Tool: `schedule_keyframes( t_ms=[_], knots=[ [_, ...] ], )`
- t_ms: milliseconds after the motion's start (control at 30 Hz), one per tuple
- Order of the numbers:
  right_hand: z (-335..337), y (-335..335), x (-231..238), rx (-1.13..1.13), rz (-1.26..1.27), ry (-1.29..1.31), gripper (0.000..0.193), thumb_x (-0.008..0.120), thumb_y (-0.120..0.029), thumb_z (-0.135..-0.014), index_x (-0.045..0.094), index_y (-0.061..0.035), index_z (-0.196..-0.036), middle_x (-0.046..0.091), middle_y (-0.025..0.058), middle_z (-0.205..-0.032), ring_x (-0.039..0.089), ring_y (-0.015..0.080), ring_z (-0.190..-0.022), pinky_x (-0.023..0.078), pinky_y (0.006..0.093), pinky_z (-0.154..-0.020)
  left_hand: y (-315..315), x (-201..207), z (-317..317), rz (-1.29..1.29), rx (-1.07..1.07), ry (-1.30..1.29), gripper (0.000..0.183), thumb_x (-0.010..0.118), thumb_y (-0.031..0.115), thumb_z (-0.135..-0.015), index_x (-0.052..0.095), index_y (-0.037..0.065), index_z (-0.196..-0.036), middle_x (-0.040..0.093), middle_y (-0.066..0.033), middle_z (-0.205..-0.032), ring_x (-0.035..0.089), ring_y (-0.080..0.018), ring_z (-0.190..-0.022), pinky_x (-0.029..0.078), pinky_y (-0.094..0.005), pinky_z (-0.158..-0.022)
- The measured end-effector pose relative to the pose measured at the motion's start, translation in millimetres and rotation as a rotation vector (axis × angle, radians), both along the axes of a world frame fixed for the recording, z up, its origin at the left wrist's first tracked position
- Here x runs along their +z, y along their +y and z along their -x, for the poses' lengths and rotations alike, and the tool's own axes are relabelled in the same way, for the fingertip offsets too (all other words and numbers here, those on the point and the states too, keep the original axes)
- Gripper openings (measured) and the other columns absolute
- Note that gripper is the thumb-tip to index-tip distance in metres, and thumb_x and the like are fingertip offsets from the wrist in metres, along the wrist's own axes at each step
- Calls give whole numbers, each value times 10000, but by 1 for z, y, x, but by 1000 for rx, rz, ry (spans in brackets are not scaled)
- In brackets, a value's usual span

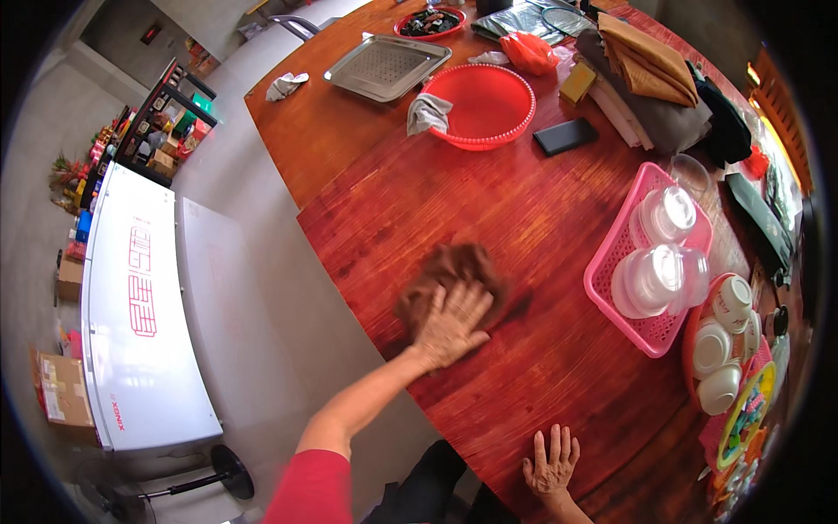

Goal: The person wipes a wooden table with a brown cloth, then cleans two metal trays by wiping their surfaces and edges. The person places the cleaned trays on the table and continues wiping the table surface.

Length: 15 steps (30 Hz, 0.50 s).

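My left hand (pixel 449 327) lies palm down with its fingers spread on a crumpled brown cloth (pixel 463 264), pressing it against the reddish wooden table (pixel 367 236). The cloth bunches out beyond the fingertips, and its edges look slightly blurred. Closer to me, by the table's front edge, my right hand (pixel 552 465) rests flat on the wood. Its fingers are stretched out and it holds nothing. To the right of the cloth stands a pink basket (pixel 602 262) with several clear plastic containers (pixel 650 278).
Toward the far end are a red basin (pixel 489 105) with a grey rag (pixel 429 113) over its rim, a metal tray (pixel 384 68), a black phone-like slab (pixel 565 137) and folded fabric (pixel 646 57). White cups (pixel 720 389) stand at right. A white freezer (pixel 144 314) is left, beyond the table edge.
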State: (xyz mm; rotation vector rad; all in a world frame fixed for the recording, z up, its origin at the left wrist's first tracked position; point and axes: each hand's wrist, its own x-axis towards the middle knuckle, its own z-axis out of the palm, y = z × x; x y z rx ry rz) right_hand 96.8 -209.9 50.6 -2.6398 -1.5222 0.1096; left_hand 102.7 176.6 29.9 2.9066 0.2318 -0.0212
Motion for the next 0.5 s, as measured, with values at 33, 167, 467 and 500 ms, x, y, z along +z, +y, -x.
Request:
schedule_keyframes(
  t_ms=[33, 167, 467, 500],
  knots=[
    [0, 0, 0, 3, -9, -8, 556, 552, -371, -830, 507, -107, -1316, 379, 221, -1431, 334, 401, -1332, 234, 552, -1076, -14, -2, -1, 24, -61, -12, 746, 431, 571, -913, 242, 145, -1495, 143, -91, -1573, 87, -311, -1452, 51, -560, -1142],
    [1, -1, -6, -9, -23, -31, 547, 498, -400, -844, 510, -127, -1318, 388, 204, -1430, 350, 387, -1327, 252, 549, -1068, -34, 4, -14, 70, -141, -28, 691, 423, 562, -923, 258, 209, -1494, 119, -65, -1576, 72, -269, -1457, 23, -526, -1154],
    [-5, 21, 13, -38, -53, 120, 590, 607, -234, -774, 473, -66, -1323, 383, 227, -1404, 337, 395, -1318, 256, 532, -1049, 7, 20, -30, 108, -89, 64, 583, 433, 518, -944, 294, 317, -1473, 99, -39, -1579, 65, -263, -1454, 87, -487, -1172],
    [-9, 31, 20, -45, -63, 172, 592, 620, -196, -765, 472, -56, -1320, 391, 225, -1395, 337, 392, -1317, 264, 521, -1042, 17, 21, -32, 107, -62, 59, 578, 435, 513, -943, 302, 317, -1471, 108, -41, -1577, 72, -265, -1453, 89, -491, -1169]
  ],
)
